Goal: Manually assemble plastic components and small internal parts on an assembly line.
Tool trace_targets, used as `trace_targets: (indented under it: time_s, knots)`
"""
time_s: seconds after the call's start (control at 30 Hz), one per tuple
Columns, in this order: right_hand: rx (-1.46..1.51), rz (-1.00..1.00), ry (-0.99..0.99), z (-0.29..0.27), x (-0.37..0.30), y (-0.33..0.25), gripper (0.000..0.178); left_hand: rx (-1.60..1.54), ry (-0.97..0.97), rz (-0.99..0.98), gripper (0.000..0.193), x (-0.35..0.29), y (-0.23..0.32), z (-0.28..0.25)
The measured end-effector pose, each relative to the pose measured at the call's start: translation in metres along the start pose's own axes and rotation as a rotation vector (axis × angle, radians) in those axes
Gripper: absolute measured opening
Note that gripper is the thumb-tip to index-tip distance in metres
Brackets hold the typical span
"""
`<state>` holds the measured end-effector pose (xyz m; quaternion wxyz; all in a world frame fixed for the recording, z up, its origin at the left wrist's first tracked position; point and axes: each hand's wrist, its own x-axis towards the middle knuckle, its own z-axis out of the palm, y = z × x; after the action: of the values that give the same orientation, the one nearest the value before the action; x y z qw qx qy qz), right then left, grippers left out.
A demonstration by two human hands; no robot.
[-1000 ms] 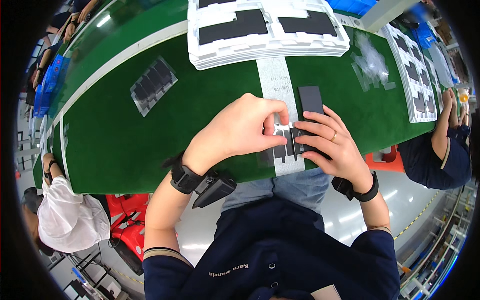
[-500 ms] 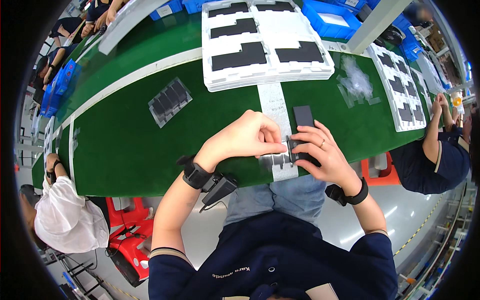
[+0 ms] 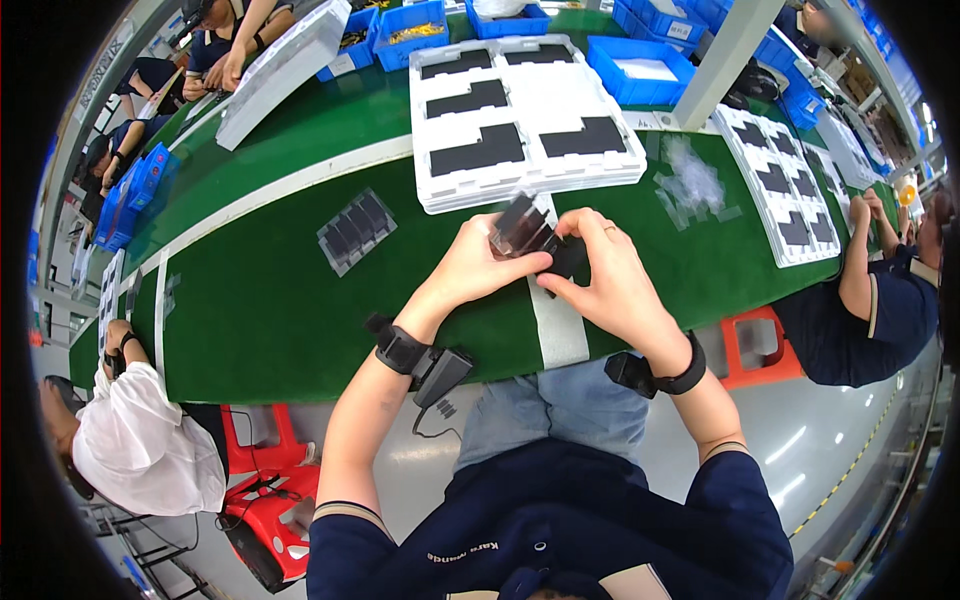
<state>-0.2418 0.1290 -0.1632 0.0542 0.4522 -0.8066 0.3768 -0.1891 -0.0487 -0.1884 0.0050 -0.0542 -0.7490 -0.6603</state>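
My left hand (image 3: 474,262) is closed on a clear film sheet with dark strips (image 3: 522,222), holding it tilted above the green table. To its right, my right hand (image 3: 612,268) grips a flat black piece (image 3: 569,258) between thumb and fingers. The sheet and the black piece overlap or nearly touch between my hands; fingers hide part of both. Left of my hands, another clear sheet with dark strips (image 3: 357,231) lies on the table. Just beyond my hands stands a stack of white trays (image 3: 530,188) holding black L-shaped pieces (image 3: 583,139).
A heap of clear film scraps (image 3: 692,180) lies right of the stack. Another white tray (image 3: 788,258) with black pieces sits farther right. Blue bins (image 3: 640,84) and a pale post (image 3: 728,65) stand behind. Co-workers sit on both sides, one in a white shirt (image 3: 150,450).
Both hands have risen from the table's near edge and moved farther in, toward the tray stack. The striped sheet and the black piece have come up with them and are now tilted.
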Motion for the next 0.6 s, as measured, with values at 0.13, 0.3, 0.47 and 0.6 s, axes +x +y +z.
trace_targets:
  time_s: [0.13, 0.3, 0.47, 0.6]
  knots:
    - [-0.095, 0.026, -0.060, -0.013, 0.014, 0.010, 0.063, 0.047, 0.258, 0.013, 0.027, 0.006, -0.010, -0.007]
    - [0.424, 0.038, -0.319, -0.010, 0.055, 0.043, 0.027, 0.066, 0.361, 0.104, 0.017, 0.007, -0.007, -0.011]
    - [0.652, 0.165, -0.372, 0.011, 0.054, 0.059, 0.020, 0.065, 0.382, -0.010, 0.017, 0.007, 0.002, -0.014]
    - [0.866, 0.322, -0.340, 0.023, 0.048, 0.067, 0.017, 0.033, 0.332, -0.013, 0.018, 0.006, -0.004, -0.018]
